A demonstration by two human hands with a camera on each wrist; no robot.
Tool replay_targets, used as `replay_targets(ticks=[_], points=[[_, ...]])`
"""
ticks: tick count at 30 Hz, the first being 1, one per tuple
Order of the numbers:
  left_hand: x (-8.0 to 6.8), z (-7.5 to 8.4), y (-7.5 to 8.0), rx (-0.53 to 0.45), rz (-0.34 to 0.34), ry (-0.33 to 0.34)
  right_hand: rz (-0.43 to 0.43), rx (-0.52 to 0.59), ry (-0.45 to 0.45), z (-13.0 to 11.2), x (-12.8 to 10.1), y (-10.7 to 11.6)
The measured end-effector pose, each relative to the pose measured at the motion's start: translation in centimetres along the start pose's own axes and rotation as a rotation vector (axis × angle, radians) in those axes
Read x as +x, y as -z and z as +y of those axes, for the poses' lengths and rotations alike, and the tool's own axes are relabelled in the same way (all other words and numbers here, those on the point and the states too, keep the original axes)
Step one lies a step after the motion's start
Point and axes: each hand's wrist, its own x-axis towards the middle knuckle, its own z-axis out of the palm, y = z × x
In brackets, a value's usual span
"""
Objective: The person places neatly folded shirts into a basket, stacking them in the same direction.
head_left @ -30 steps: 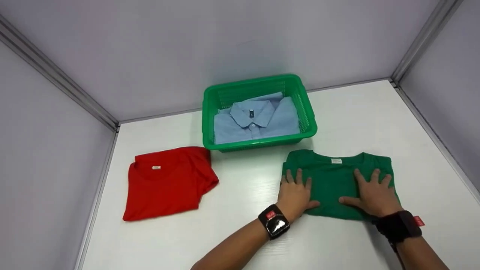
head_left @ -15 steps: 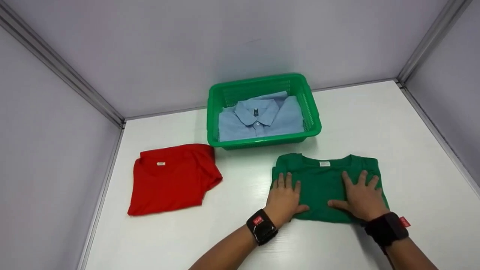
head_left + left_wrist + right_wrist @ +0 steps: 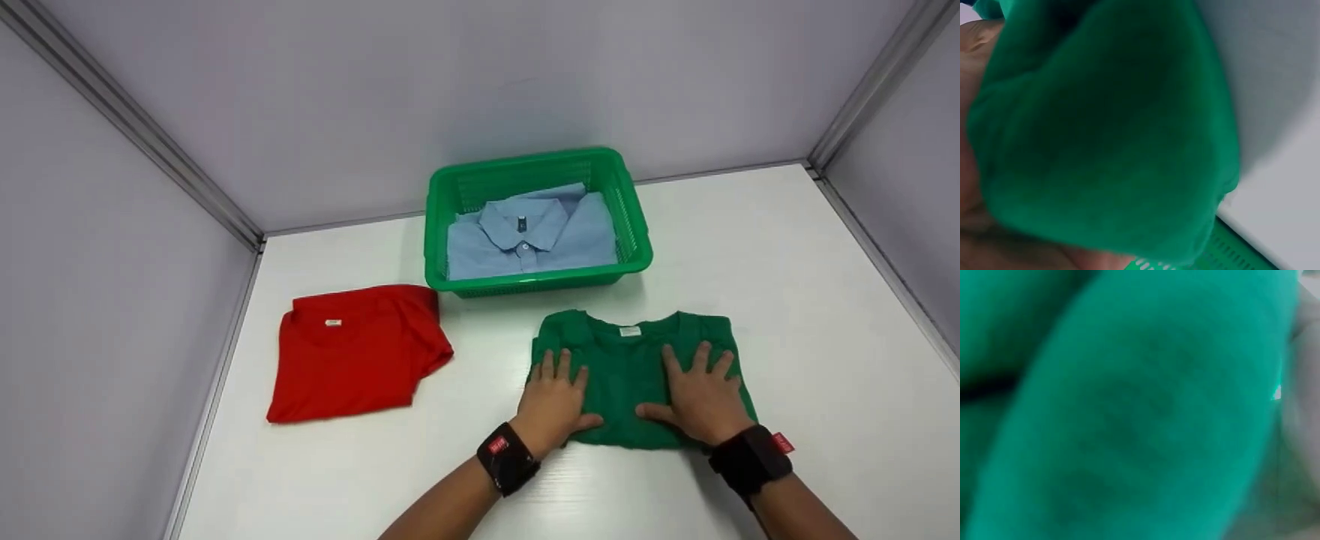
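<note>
A folded green T-shirt (image 3: pixel 619 379) lies on the white table at the front right, its neckline and white label toward the back. On its left side rests my left hand (image 3: pixel 550 409), fingers spread and straight. My right hand (image 3: pixel 705 401) lies spread on the shirt's right side, thumb pointing inward. In the left wrist view, green cloth (image 3: pixel 1112 140) fills most of the picture, with part of the hand at the left edge. Blurred green cloth (image 3: pixel 1145 410) covers nearly all of the right wrist view.
A green plastic basket (image 3: pixel 544 283) stands against the back wall, holding a folded light blue collared shirt (image 3: pixel 491 259). To its front left, a folded red T-shirt (image 3: pixel 345 367) lies close to the basket's corner. Grey panels enclose the table at the back and sides.
Both hands have slid the green T-shirt to the left and slightly toward the front of the table. The head view has shifted a little, so the basket and red T-shirt appear farther right.
</note>
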Motion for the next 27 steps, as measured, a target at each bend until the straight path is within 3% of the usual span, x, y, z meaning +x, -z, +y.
replay_targets(ticks=[19, 27], points=[[-3.0, -3.4, -0.4, -0.101, -0.023, 0.087, -0.005, -0.023, 0.038, -4.2, 1.2, -0.8], [-4.0, -4.5, -0.7, -0.115, 0.002, 0.115, 0.029, -0.029, 0.062, -5.5, 1.4, -1.0]])
